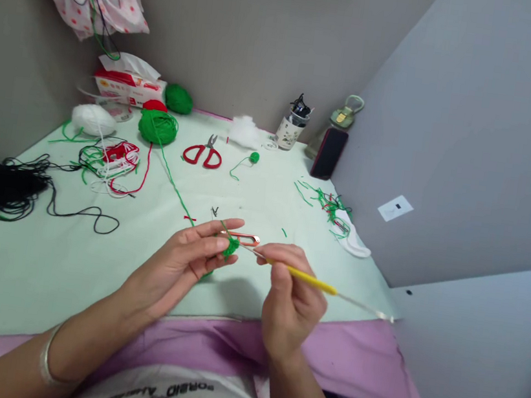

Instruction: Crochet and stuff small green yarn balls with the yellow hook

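My left hand [195, 248] pinches a small piece of green crochet work [230, 246] between thumb and fingers. Green yarn [174, 184] runs from a green ball [158, 126] down to that hand. In my right hand [293, 287] is a crochet hook [313, 280] with a yellow handle, gripped like a pen. Its tip reaches the green piece; the other metal end points to the right. Just behind the fingers, an orange-handled tool [253, 240], probably thread snips, lies on the table, partly hidden by my left hand.
Red-handled scissors [203, 153] and a small green crocheted ball [254, 157] lie farther back. Black yarn [11, 182] and white yarn [94, 119] sit left. A cup of pens [290, 130], a phone [329, 153] and a bottle [320, 137] stand at the back right, yarn scraps [330, 205] nearer.
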A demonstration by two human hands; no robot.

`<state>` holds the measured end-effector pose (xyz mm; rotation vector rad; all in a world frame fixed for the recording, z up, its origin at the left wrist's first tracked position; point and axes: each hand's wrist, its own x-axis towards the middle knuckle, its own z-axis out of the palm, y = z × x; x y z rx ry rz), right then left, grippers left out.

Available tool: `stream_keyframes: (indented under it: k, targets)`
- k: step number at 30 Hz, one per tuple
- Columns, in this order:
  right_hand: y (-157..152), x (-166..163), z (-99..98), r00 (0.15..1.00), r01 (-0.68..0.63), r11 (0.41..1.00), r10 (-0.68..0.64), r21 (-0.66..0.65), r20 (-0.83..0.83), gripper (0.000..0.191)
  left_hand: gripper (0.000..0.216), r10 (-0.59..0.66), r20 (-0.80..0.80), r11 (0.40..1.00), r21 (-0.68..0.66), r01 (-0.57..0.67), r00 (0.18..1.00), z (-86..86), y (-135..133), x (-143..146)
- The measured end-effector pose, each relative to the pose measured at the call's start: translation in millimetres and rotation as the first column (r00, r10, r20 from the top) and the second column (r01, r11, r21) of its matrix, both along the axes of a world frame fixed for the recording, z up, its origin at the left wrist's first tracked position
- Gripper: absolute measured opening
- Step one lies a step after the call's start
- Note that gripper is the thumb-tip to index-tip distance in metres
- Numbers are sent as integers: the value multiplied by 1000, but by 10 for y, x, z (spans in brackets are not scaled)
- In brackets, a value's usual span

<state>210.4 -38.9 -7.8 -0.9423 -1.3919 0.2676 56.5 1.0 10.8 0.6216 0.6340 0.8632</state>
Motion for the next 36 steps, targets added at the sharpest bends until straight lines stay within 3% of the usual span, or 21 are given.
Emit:
stream_keyframes:
  k: [2, 5, 9, 12, 14, 16, 19, 21, 25, 32, 36]
  targets:
    - [15, -8, 41, 984, -91, 993, 79, -70, -163, 23, 34, 25, -50, 997, 75, -22, 998, 5, -13, 2]
    - [32, -33, 44, 978, -153, 984, 136, -97, -160, 22, 37, 69, -132, 983, 176, -46, 989, 9, -62, 32]
    - [-1, -38, -35, 994, -9, 1000, 9, -4, 104, 31, 45, 114, -123, 982, 167, -93, 986, 7, -90, 73]
    - [-28, -8, -68, 950, 56, 992, -87, 110, 300, 36, 45, 24, -42, 998, 65, -22, 999, 0, -56, 67]
    - [-27, 14, -51, 971, 44, 995, -64, 93, 230, 34, 37, -29, 15, 1000, -1, 29, 999, -12, -22, 45]
    - [-12, 24, -17, 1000, 9, 999, -9, 31, 16, 28, 26, -16, 44, 1000, -21, 17, 999, -24, 2, 25]
    - [14, 6, 21, 967, -121, 991, 105, -57, -231, 22, 15, 37, -18, 997, 70, -35, 999, -20, -12, 28]
    - [26, -16, 23, 958, -184, 978, 157, -98, -240, 20, 17, 53, -80, 990, 135, -42, 995, -3, -46, 45]
    - [39, -31, 5, 970, -161, 979, 134, -123, -204, 21, 26, 107, -141, 982, 172, -82, 984, 22, -90, 42]
    - [61, 17, -26, 914, -265, 953, 200, -145, -354, 18, 23, 124, -251, 952, 304, -43, 960, -12, -56, -25]
    - [60, 17, -38, 902, -281, 946, 204, -160, -380, 19, 40, 159, -247, 949, 304, -79, 956, -11, -49, -5]
